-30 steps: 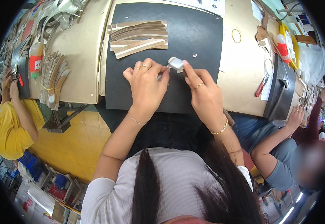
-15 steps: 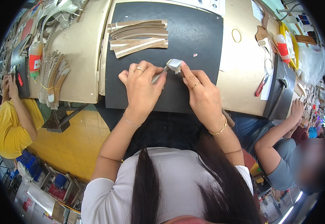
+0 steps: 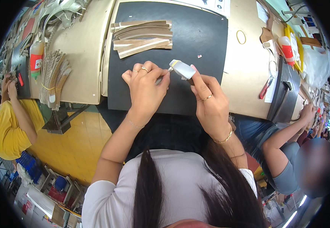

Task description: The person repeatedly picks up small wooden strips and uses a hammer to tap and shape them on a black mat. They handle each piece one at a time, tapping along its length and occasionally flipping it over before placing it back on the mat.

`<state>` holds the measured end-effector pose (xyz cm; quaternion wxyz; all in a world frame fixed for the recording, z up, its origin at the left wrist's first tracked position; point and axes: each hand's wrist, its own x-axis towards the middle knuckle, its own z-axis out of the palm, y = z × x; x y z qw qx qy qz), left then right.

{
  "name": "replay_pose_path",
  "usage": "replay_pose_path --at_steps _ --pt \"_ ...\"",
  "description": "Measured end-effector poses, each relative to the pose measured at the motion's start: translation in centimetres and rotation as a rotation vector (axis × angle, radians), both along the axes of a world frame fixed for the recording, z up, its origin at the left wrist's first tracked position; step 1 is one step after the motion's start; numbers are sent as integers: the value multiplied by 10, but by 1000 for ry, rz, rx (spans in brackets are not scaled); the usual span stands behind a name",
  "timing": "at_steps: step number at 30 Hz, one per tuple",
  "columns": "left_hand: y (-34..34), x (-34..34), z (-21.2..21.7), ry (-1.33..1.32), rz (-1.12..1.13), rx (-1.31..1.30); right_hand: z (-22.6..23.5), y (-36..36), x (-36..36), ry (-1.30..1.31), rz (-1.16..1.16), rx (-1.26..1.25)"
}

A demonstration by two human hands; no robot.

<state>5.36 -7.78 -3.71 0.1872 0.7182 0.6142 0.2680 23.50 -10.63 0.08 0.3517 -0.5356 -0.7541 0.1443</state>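
In the head view, the person's two hands are working apart from each other above a black mat (image 3: 201, 32) on the tan worktop (image 3: 244, 72). The left hand (image 3: 146, 84) is clamping a thin metal rod (image 3: 170, 69) between thumb and fingers, its tip pointing toward the right. The right hand (image 3: 212, 100) is gripping a tool with a silvery block-shaped head (image 3: 184, 70), which is hanging right by the rod's tip; whether they are touching, I cannot tell. Brown strips with white stripes (image 3: 144, 38) are lying piled on the mat's upper left. A yellow rubber band (image 3: 241, 37) is resting right of the mat.
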Motion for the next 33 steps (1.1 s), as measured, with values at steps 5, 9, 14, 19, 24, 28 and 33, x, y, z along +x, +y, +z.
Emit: replay_pose_path --at_steps 5,9,14,19,24,28,33 --pt "1 2 -2 -10 -9 49 0 4 -1 -159 5 -120" --pt "4 5 -3 7 2 56 2 4 -1 19 -28 108" --pt "9 7 -5 -1 -11 97 0 8 -1 -217 -20 -161" --pt "7 6 -5 32 -11 75 -5 6 -1 -55 -34 -6" --pt "1 1 -2 39 9 63 -11 6 -1 -206 -6 -168" --pt "-1 -3 -2 10 10 45 -11 7 -1 -201 -11 -167" --pt "0 -4 -2 -24 6 6 -8 7 0 -193 -4 -180"
